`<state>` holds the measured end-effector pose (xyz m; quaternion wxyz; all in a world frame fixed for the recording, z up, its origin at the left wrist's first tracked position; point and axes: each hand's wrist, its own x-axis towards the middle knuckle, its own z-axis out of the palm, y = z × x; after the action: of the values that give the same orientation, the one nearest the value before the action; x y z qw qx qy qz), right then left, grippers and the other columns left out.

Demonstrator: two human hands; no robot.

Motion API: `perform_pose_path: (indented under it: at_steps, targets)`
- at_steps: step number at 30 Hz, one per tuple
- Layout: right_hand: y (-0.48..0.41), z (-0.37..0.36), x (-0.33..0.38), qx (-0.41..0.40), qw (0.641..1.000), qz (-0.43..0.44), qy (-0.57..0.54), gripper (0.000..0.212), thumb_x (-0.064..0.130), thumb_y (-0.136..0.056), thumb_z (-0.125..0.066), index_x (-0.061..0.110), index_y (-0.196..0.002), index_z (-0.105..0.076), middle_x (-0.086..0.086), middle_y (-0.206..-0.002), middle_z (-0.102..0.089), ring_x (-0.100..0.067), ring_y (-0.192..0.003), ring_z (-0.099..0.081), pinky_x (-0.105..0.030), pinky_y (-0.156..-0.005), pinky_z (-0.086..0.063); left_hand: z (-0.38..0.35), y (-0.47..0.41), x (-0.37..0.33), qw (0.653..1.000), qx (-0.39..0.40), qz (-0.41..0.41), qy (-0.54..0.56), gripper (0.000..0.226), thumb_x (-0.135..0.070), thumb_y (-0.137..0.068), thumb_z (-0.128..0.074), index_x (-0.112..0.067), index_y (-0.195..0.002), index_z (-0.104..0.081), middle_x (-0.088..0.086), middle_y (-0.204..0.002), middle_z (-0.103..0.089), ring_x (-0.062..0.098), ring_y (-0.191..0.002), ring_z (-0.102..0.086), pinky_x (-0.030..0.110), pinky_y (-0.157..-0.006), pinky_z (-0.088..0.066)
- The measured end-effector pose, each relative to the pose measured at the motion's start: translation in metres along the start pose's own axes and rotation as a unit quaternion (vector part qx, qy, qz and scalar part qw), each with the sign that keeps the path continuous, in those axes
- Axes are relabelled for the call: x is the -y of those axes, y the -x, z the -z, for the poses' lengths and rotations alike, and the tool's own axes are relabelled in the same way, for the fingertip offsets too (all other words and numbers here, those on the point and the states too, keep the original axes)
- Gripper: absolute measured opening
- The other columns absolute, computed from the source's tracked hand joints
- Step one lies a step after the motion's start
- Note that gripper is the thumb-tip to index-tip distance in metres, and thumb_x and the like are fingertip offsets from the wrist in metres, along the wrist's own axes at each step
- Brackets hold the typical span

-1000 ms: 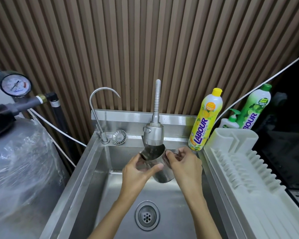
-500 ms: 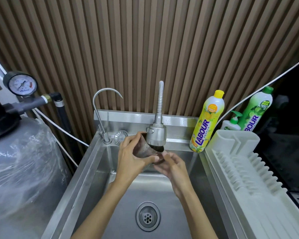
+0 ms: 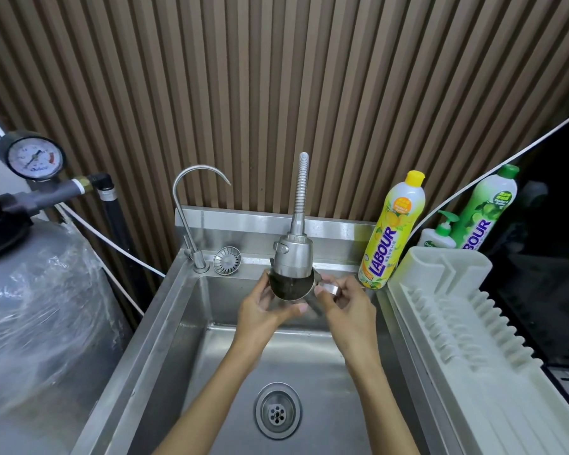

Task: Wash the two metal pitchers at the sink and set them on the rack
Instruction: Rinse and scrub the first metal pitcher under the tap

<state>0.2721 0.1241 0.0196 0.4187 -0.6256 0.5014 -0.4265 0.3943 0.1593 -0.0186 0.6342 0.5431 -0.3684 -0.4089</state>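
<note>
Rinsing pitcher [image 3: 291,287] right under spray head [image 3: 292,257], mouth up. Left hand [image 3: 263,311] wraps body, right hand [image 3: 345,305] pinches handle. Tip: rotate slowly, firm grip, wet steel probably slippery. Rack [image 3: 457,320] right of spray head.

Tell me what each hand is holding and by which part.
Both hold one shiny steel pitcher under the sprayer tap. The left hand cups its body from the left and below; the right hand grips the handle on its right side.
</note>
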Motion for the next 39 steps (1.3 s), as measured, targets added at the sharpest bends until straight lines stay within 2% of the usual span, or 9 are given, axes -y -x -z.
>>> perform_pose_path:
  at_steps: [3,8,12,15,22,26,30,35,39]
  targets:
    - [-0.008,-0.008,-0.018,0.069,0.980,-0.054,-0.179,0.023,0.005,-0.086,-0.060,0.013,-0.070,-0.047,0.016,-0.105,-0.066,0.010,-0.090,-0.062,-0.012,-0.082,-0.044,0.004,-0.007,-0.001,0.997,-0.036,-0.066,-0.029,0.073,0.016,-0.057,-0.077,-0.035,-0.106,-0.055,-0.016,-0.106,-0.066,-0.006,-0.100,-0.061,0.008,-0.082,-0.044]
    - [-0.013,-0.025,-0.039,0.153,0.910,-0.125,-0.364,0.019,0.006,-0.090,-0.054,0.007,-0.072,-0.049,-0.016,-0.100,-0.064,-0.025,-0.096,-0.063,-0.038,-0.098,-0.049,0.015,-0.006,-0.015,0.968,-0.069,-0.144,-0.194,0.082,-0.009,-0.052,-0.087,-0.030,-0.123,-0.050,-0.012,-0.116,-0.050,-0.014,-0.102,-0.049,-0.002,-0.085,-0.034]
    - [-0.011,-0.022,-0.033,0.166,0.923,-0.154,-0.311,0.017,0.020,-0.088,-0.059,0.005,-0.080,-0.060,-0.017,-0.080,-0.068,-0.024,-0.073,-0.070,-0.033,-0.071,-0.059,0.014,-0.001,-0.028,0.930,-0.133,-0.130,-0.317,0.099,-0.049,-0.047,-0.085,-0.013,-0.132,-0.050,-0.010,-0.111,-0.045,0.005,-0.106,-0.043,0.011,-0.087,-0.031]
    - [-0.011,-0.013,-0.022,0.127,0.952,-0.145,-0.238,0.019,0.022,-0.086,-0.064,0.005,-0.080,-0.059,-0.015,-0.077,-0.069,-0.023,-0.062,-0.069,-0.035,-0.060,-0.060,0.013,0.001,-0.032,0.920,-0.137,-0.105,-0.353,0.091,-0.076,-0.042,-0.060,-0.016,-0.110,-0.063,-0.008,-0.097,-0.054,0.010,-0.093,-0.055,0.021,-0.079,-0.040]
    - [-0.014,0.008,-0.001,-0.004,0.994,0.034,0.102,0.021,0.025,-0.080,-0.068,0.012,-0.070,-0.056,-0.008,-0.069,-0.068,-0.028,-0.070,-0.062,-0.037,-0.068,-0.049,0.008,0.000,-0.005,0.993,-0.024,-0.007,-0.119,0.048,-0.020,-0.053,-0.088,-0.025,-0.095,-0.066,-0.003,-0.094,-0.074,0.000,-0.086,-0.068,0.014,-0.077,-0.051]
    - [-0.016,0.003,-0.008,0.036,0.997,0.039,-0.061,0.017,0.009,-0.086,-0.060,0.025,-0.080,-0.056,0.018,-0.100,-0.066,-0.008,-0.092,-0.064,-0.022,-0.081,-0.048,-0.009,-0.014,0.003,0.997,-0.057,-0.045,-0.041,0.067,0.007,-0.057,-0.082,-0.009,-0.117,-0.056,0.006,-0.111,-0.067,0.004,-0.102,-0.064,0.009,-0.083,-0.048]
    - [-0.026,-0.011,-0.029,0.114,0.972,-0.007,-0.204,0.022,0.007,-0.089,-0.058,0.014,-0.073,-0.045,0.018,-0.118,-0.062,0.009,-0.108,-0.057,-0.020,-0.094,-0.041,-0.003,-0.019,0.001,0.984,-0.094,-0.126,-0.085,0.079,0.006,-0.053,-0.082,-0.040,-0.109,-0.051,-0.016,-0.111,-0.060,-0.011,-0.103,-0.057,0.007,-0.087,-0.042]
    - [-0.021,-0.027,-0.044,0.184,0.886,-0.104,-0.413,0.019,0.002,-0.089,-0.051,0.007,-0.073,-0.043,-0.008,-0.098,-0.065,-0.021,-0.098,-0.062,-0.029,-0.093,-0.052,0.015,-0.010,-0.008,0.959,-0.087,-0.174,-0.205,0.080,-0.018,-0.053,-0.082,-0.041,-0.122,-0.050,-0.016,-0.117,-0.054,-0.004,-0.113,-0.050,0.011,-0.095,-0.039]
    - [-0.016,-0.020,-0.038,0.195,0.916,-0.144,-0.321,0.013,0.014,-0.089,-0.057,0.004,-0.083,-0.051,-0.020,-0.086,-0.066,-0.030,-0.085,-0.068,-0.036,-0.078,-0.058,0.020,-0.002,-0.013,0.939,-0.119,-0.133,-0.295,0.090,-0.040,-0.054,-0.087,-0.017,-0.132,-0.049,-0.009,-0.119,-0.051,0.008,-0.116,-0.045,0.009,-0.093,-0.031]
